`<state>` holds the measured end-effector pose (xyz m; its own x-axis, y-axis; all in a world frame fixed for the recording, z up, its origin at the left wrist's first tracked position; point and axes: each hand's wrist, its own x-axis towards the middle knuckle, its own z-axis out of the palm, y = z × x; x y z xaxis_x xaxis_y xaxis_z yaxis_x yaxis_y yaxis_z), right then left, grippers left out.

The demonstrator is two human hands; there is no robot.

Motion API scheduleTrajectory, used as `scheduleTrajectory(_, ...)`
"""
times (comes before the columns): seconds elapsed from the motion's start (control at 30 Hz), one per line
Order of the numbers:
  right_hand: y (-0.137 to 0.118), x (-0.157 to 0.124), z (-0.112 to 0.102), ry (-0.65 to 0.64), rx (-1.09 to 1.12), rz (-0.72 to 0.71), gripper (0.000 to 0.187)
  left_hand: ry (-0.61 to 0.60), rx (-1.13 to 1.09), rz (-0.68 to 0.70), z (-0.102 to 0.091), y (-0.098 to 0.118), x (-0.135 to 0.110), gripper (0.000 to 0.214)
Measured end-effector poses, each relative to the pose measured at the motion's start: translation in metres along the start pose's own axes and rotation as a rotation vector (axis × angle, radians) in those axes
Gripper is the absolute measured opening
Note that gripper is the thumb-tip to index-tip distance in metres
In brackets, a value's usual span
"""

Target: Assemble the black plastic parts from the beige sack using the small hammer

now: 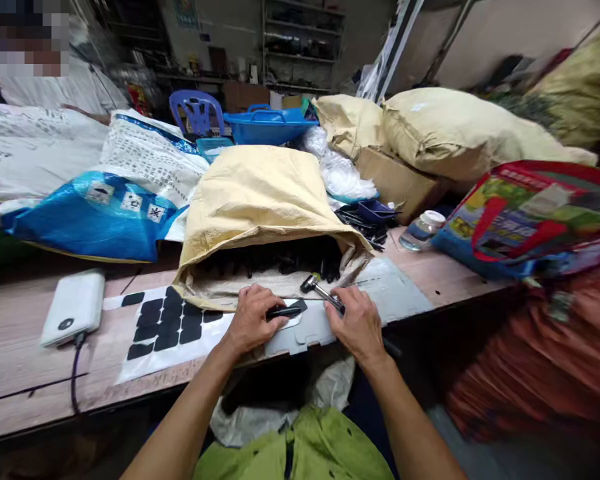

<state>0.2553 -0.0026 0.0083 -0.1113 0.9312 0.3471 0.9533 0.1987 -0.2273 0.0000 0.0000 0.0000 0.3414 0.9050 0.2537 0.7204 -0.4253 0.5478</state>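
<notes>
Left hand (255,320): in front of the beige sack (260,190), left of its mouth's centre; thumb and fingers clamped on a slim black piece (284,311).
Right hand (357,323): in front of the sack, right of its mouth's centre, apart from the left; fingertips clamped on the near end of a silver-shafted tool (321,291).
Tool axis: oblique to the sack's mouth, dark head at the lip, shaft running back and rightward; right hand nearer.
Piece axis: nearly parallel to the sack's mouth; free end directed toward the right hand.
Patch sheet (135,370): on the tabletop (10,350), front-left of the sack; carries rows of black patches (166,337).
Sack contents (331,268): dark, slender items inside the mouth; shadow prevents firm identification.
Power bank (75,303): left of the sack, beyond the patch sheet's left edge.
Right flank: black parts (363,223) beside the sack; lidded jar (420,231) farther right.
Left flank: blue-and-white bag (93,220) beside the sack.
Rear: blue tub (273,128) behind the sack; purple chair (196,100) behind, to its left.
</notes>
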Motion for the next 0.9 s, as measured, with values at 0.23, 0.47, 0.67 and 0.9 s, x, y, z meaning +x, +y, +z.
scheduleTrajectory(0.23,0.001,-0.012,-0.007,0.042,0.242,-0.029,0.014,0.006,-0.042,-0.030,0.002,-0.003,0.002,0.017)
scheduleTrajectory(0.47,-0.030,-0.042,-0.024,0.028,0.545,-0.119,0.026,-0.024,-0.039,-0.056,0.001,-0.005,0.004,0.016)
scheduleTrajectory(0.67,-0.039,-0.047,-0.018,0.045,0.506,-0.183,0.036,-0.016,-0.034,-0.052,0.002,-0.005,0.004,0.016)
scheduleTrajectory(0.9,-0.052,-0.046,-0.018,0.004,0.495,-0.178,0.038,-0.026,-0.035,-0.055,0.001,-0.004,0.005,0.017)
